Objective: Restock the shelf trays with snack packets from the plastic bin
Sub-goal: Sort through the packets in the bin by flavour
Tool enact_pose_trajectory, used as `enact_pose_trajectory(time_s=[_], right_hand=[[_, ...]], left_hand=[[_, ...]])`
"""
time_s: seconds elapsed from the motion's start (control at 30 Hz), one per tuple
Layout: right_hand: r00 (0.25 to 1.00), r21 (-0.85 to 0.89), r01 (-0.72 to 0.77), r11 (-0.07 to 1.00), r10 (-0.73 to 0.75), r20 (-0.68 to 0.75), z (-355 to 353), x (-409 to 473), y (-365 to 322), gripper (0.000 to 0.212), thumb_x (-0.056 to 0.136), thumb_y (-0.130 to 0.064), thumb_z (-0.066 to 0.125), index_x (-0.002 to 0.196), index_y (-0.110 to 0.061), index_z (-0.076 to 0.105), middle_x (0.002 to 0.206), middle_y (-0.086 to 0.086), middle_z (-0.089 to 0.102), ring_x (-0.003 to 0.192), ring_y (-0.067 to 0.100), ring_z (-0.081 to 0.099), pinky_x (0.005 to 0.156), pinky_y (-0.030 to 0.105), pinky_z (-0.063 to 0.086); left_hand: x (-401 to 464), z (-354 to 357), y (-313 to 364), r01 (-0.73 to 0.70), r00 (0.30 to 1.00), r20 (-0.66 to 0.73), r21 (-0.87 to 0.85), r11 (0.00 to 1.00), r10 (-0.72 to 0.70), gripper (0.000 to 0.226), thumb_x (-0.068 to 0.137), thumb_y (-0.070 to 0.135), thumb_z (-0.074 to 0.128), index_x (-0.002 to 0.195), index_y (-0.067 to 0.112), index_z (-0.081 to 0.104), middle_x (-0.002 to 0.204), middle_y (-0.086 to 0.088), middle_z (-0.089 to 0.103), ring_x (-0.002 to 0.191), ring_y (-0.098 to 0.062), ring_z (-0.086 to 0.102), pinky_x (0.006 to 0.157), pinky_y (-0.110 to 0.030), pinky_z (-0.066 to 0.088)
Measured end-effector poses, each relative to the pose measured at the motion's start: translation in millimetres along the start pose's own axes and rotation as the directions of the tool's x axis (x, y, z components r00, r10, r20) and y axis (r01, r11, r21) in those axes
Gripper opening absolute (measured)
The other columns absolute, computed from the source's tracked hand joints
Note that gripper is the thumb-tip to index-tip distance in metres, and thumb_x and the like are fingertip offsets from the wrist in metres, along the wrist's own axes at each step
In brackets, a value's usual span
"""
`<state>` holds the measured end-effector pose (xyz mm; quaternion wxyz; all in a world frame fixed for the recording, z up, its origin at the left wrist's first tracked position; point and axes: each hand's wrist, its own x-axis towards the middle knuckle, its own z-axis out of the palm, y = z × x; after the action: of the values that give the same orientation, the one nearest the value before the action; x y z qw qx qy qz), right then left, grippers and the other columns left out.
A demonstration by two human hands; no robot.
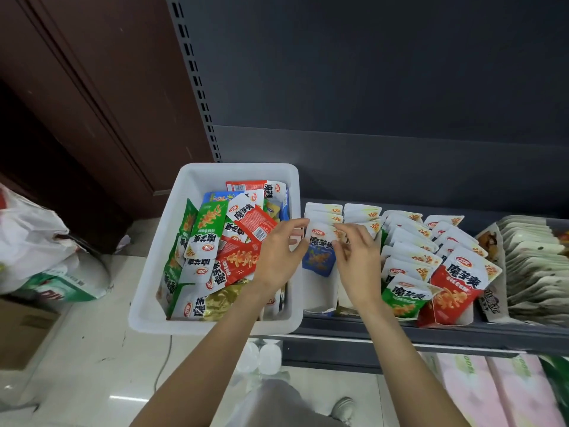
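A white plastic bin (pixel 154 266) at the shelf's left end holds several loose red, green, blue and gold snack packets. Both hands hold one blue and white snack packet (pixel 320 254) upright over the leftmost cardboard shelf tray (pixel 314 297). My left hand (pixel 278 257) pinches its left edge and my right hand (pixel 358 260) pinches its right edge. Behind it stand several more white-topped packets (pixel 324 211) in the same tray. Trays to the right hold green packets (pixel 403 298) and red packets (pixel 455 291) in rows.
The dark shelf (pixel 431 334) runs to the right, with a tray of pale packets (pixel 535 266) at its far end. White plastic bags (pixel 40 248) and a cardboard box (pixel 21 331) lie on the floor at left. Pink packs (pixel 492 392) sit on a lower shelf.
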<state>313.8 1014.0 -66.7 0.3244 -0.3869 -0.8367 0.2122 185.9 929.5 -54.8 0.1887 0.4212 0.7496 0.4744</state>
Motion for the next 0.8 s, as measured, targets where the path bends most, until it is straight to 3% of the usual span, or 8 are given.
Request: enact_pose_trajectory(time_s=[0.07,0.13,0.23,0.3,0.4,0.57,0.67,0.8], right_hand=[[0.999,-0.02,0.038,0.999,-0.039,-0.035,-1,-4,0,0.031,0.088,-0.009,0.061,0.119,-0.009,0.062,0.12,0.007,0.054,0.105,0.021,0.056,0.084,0.037,0.056],[0.989,-0.064,0.093,0.994,-0.099,-0.109,-6,-7,-5,0.029,0.088,-0.012,0.06,0.116,-0.008,0.064,0.119,0.009,0.054,0.109,0.024,0.053,0.086,0.03,0.051],[0.969,-0.058,0.201,0.978,-0.207,-0.132,-8,-5,-27,0.027,0.09,-0.022,0.05,0.106,-0.01,0.068,0.113,0.008,0.059,0.106,0.022,0.05,0.085,0.021,0.039],[0.966,0.01,0.257,0.966,-0.256,-0.043,0,-1,-45,0.032,0.09,-0.027,0.044,0.104,-0.011,0.068,0.111,0.006,0.06,0.106,0.018,0.049,0.086,0.017,0.038],[0.928,0.031,0.294,0.955,-0.293,0.231,22,8,-74,0.029,0.094,-0.024,0.049,0.118,-0.014,0.063,0.122,0.004,0.057,0.116,0.015,0.048,0.093,0.028,0.045],[0.73,-0.048,0.415,0.909,-0.301,0.613,84,21,-96,0.053,0.097,-0.024,0.048,0.147,-0.014,0.031,0.152,0.004,0.031,0.141,0.019,0.025,0.118,0.033,0.014],[0.65,-0.191,0.435,0.88,-0.16,0.743,116,25,-92,0.07,0.095,-0.037,0.051,0.151,-0.014,0.016,0.158,0.009,0.011,0.146,0.028,0.008,0.12,0.042,0.008],[0.59,-0.245,0.376,0.894,-0.027,0.807,129,24,-85,0.075,0.095,-0.047,0.047,0.152,-0.017,0.01,0.16,0.007,-0.002,0.146,0.031,-0.004,0.117,0.045,0.003]], left_hand=[[-6,-7,-4,0.002,1.0,-0.021,0.047,0.999,-0.001,0.033,0.092,0.015,0.058,0.124,0.024,0.057,0.12,0.007,0.058,0.101,0.0,0.054,0.08,-0.006,0.044],[-13,-22,-12,-0.03,0.994,-0.099,0.131,0.991,0.043,0.033,0.091,0.015,0.059,0.122,0.024,0.058,0.118,0.01,0.059,0.098,0.001,0.054,0.082,-0.01,0.044],[-25,-50,-36,-0.057,0.971,-0.208,0.276,0.96,0.117,0.031,0.087,0.011,0.063,0.118,0.019,0.061,0.114,0.003,0.063,0.092,-0.01,0.061,0.078,-0.027,0.055],[-29,-67,-56,0.015,0.967,-0.242,0.373,0.928,0.081,0.033,0.086,0.012,0.065,0.118,0.015,0.06,0.113,-0.003,0.064,0.099,-0.019,0.06,0.08,-0.034,0.054],[-27,-84,-84,0.126,0.962,-0.272,0.481,0.868,0.011,0.041,0.086,0.022,0.066,0.123,0.01,0.055,0.118,-0.01,0.06,0.11,-0.027,0.054,0.089,-0.041,0.049],[-2,-96,-105,0.305,0.952,-0.169,0.58,0.755,-0.256,0.073,0.091,0.046,0.053,0.146,0.007,0.023,0.149,-0.014,0.031,0.138,-0.03,0.028,0.112,-0.041,0.025],[5,-96,-115,0.307,0.937,-0.084,0.663,0.683,-0.34,0.075,0.096,0.048,0.04,0.149,0.007,0.008,0.155,-0.013,0.017,0.143,-0.03,0.015,0.115,-0.039,0.017],[1,-101,-121,0.194,0.957,-0.01,0.765,0.614,-0.289,0.064,0.098,0.045,0.034,0.148,0.009,0.018,0.154,-0.011,0.024,0.142,-0.028,0.02,0.116,-0.038,0.021]])
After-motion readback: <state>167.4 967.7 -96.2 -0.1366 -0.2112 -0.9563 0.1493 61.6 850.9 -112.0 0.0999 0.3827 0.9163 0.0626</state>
